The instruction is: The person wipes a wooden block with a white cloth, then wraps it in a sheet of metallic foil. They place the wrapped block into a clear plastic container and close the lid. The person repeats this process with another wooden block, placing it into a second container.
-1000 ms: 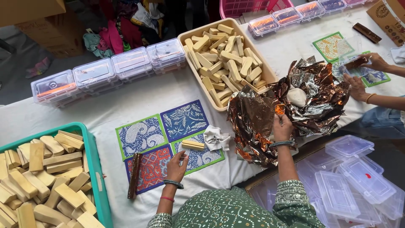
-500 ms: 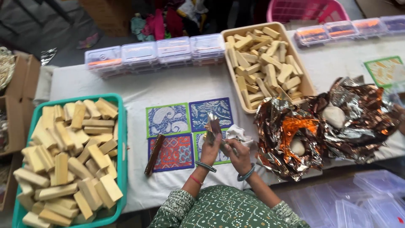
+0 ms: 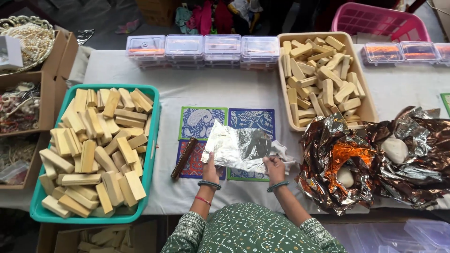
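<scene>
Over the patterned mat at the table's middle, I hold a silver foil sheet stretched flat, my left hand pinching its near-left corner and my right hand pinching its near-right edge, so it stays open and taut. Left of the mat lie a brown stick and a teal tray of pale bars; right of it, crumpled copper foil cradles a white lump.
</scene>
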